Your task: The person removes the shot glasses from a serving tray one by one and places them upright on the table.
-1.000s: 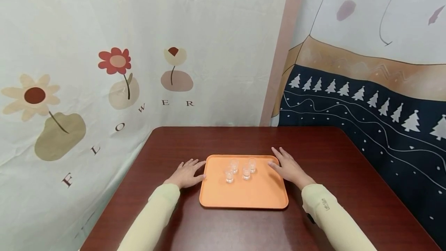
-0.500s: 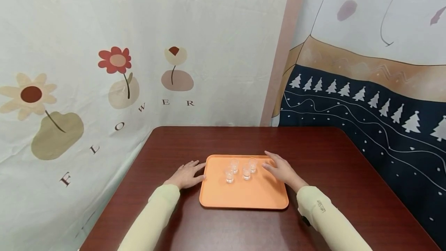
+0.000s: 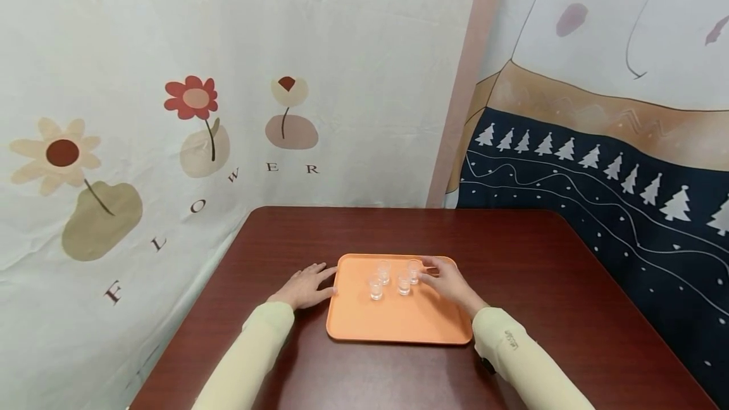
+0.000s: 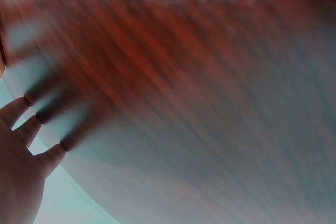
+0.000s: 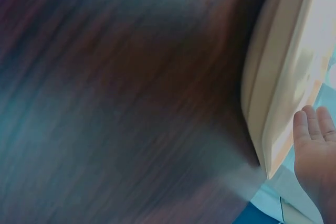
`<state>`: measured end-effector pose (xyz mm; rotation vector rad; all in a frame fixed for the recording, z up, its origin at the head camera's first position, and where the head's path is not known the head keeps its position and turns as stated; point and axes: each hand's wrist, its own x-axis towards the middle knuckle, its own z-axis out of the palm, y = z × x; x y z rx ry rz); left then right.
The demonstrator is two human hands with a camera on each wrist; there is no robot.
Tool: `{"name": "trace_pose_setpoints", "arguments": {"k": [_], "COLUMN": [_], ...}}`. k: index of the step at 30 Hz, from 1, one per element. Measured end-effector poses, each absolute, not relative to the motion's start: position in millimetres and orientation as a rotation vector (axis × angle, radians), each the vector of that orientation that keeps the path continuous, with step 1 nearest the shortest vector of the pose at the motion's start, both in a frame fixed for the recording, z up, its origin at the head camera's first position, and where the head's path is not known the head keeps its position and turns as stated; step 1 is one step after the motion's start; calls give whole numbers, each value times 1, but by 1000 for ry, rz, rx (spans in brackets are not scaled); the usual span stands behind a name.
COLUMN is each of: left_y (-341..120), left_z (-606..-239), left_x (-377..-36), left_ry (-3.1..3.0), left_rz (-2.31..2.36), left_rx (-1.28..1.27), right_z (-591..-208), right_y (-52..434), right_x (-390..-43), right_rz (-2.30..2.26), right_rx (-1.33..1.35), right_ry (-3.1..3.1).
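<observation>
An orange tray [image 3: 398,324] lies on the dark red-brown table. Several small clear glasses stand upright on it in a loose cluster: a back right glass [image 3: 413,273], a front right glass [image 3: 404,285], a back left glass [image 3: 383,273] and a front left glass [image 3: 376,290]. My right hand [image 3: 448,282] hovers over the tray's right side, thumb and forefinger at the back right glass; whether they touch it I cannot tell. Spread fingers of my left hand [image 3: 304,287] rest by the tray's left edge. In the right wrist view the right hand [image 5: 316,163] shows extended fingers.
The table [image 3: 398,378] extends around the tray on every side. Behind it hangs a pale cloth with printed flowers [image 3: 193,97]. A dark cloth with white trees [image 3: 592,157] hangs along the right.
My right hand has moved left, from the tray's right rim to the back right glass, its fingers drawing closer together. The left hand, tray and glasses have stayed in place.
</observation>
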<state>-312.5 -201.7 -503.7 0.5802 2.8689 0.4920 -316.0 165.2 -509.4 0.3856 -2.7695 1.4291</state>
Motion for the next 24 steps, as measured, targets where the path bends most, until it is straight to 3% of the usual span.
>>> {"name": "trace_pose_setpoints", "arguments": {"k": [24], "left_y": [-201], "left_z": [-503], "left_x": [-315], "left_ry": [2859], "left_rz": [454], "left_rx": [545], "right_z": [-510], "right_y": [153], "right_x": [-321], "right_rz": [1514], "right_rx": [204], "right_ry": [-2685]}}
